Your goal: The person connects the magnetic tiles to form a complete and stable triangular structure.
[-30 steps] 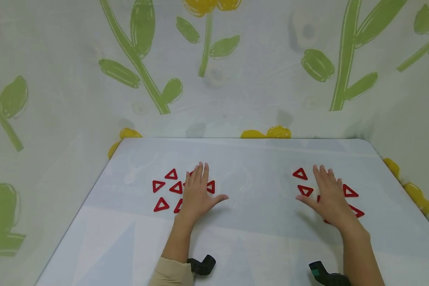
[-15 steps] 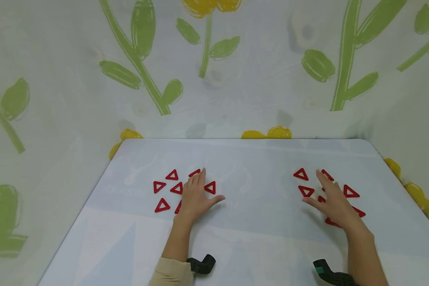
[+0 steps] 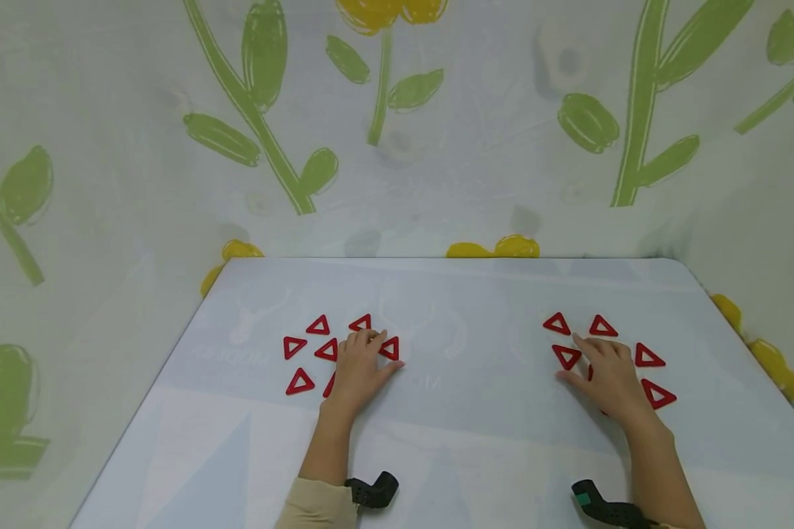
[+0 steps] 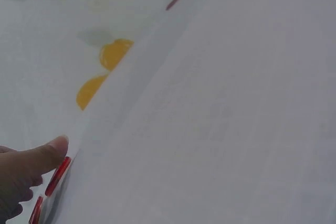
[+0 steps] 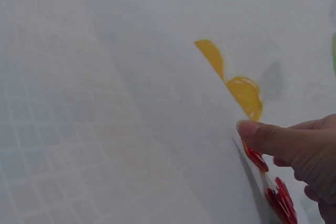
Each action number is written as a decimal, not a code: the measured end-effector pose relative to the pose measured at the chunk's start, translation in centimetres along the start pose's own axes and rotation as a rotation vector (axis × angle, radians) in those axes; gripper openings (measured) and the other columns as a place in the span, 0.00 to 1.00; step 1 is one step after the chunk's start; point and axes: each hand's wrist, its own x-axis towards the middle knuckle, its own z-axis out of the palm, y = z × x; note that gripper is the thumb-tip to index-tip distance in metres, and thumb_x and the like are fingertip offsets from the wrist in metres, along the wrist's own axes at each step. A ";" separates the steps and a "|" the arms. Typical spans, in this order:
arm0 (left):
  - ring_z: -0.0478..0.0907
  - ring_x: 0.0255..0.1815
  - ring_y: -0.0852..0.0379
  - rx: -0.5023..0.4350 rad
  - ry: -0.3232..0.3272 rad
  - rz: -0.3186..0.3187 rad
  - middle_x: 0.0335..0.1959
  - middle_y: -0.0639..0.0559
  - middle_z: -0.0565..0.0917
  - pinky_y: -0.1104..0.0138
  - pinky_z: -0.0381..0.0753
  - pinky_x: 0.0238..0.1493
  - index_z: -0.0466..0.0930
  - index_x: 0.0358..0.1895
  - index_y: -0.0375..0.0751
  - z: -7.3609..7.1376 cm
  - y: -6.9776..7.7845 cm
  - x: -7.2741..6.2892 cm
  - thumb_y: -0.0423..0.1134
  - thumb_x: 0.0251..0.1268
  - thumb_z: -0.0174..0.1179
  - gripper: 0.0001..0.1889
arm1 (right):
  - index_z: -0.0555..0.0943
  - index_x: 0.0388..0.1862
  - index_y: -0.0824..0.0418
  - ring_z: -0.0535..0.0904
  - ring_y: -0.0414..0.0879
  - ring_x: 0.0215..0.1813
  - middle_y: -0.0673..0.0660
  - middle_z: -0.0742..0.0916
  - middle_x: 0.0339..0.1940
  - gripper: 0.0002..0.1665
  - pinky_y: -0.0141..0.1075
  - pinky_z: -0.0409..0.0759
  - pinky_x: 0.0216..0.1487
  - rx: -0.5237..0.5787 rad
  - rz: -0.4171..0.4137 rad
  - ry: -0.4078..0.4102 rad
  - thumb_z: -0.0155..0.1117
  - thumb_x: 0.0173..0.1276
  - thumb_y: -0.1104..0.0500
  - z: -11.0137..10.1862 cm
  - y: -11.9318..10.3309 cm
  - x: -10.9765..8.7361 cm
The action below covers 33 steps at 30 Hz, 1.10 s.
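Red open-centred triangles lie in two groups on the white tabletop. In the head view my left hand is over the right side of the left group, its fingers bent and thumb out. One triangle shows between its fingertips and thumb. My right hand is over the right group, thumb and index finger apart on either side of a triangle. Neither hand has a triangle pinched. In the wrist views, red triangles show just below the left thumb, and others below the right thumb. Several triangles are partly hidden under the hands.
Other triangles stand around the hands, such as one at lower left and one at lower right. The table's far edge meets a cloth backdrop printed with green stems. A black wrist camera sits at the left wrist.
The fingers of both hands have bent and drawn back from the far side, uncovering triangles there. The right hand first shifted right, then back left. The triangles lie where they were.
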 end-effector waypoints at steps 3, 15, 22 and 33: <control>0.71 0.53 0.46 -0.030 -0.015 -0.001 0.50 0.43 0.76 0.53 0.70 0.54 0.76 0.59 0.38 0.1 -0.1 -0.1 0.50 0.51 0.70 0.32 | 0.67 0.66 0.70 0.57 0.71 0.60 0.73 0.71 0.58 0.43 0.66 0.68 0.51 -0.003 -0.008 -0.005 0.69 0.58 0.49 0.3 0.2 0.1; 0.70 0.46 0.51 -0.095 -0.017 0.006 0.42 0.48 0.76 0.57 0.70 0.48 0.81 0.52 0.42 0.7 -0.2 -0.2 0.47 0.54 0.68 0.22 | 0.78 0.54 0.70 0.64 0.71 0.54 0.72 0.77 0.48 0.27 0.64 0.61 0.52 -0.069 -0.104 0.063 0.68 0.58 0.56 0.8 0.4 0.2; 0.71 0.41 0.52 -0.134 0.024 0.000 0.37 0.50 0.77 0.59 0.67 0.44 0.84 0.47 0.43 0.9 0.1 -0.2 0.45 0.53 0.69 0.18 | 0.81 0.52 0.67 0.65 0.69 0.52 0.69 0.79 0.45 0.24 0.63 0.61 0.50 -0.065 -0.090 0.080 0.69 0.57 0.58 1.1 0.2 0.2; 0.74 0.39 0.54 -0.223 0.013 -0.064 0.34 0.52 0.78 0.59 0.72 0.43 0.86 0.45 0.43 1.1 0.2 -0.1 0.43 0.52 0.70 0.16 | 0.84 0.46 0.67 0.71 0.62 0.49 0.66 0.83 0.42 0.19 0.57 0.68 0.48 0.031 -0.046 0.068 0.69 0.58 0.57 1.6 -1.1 0.6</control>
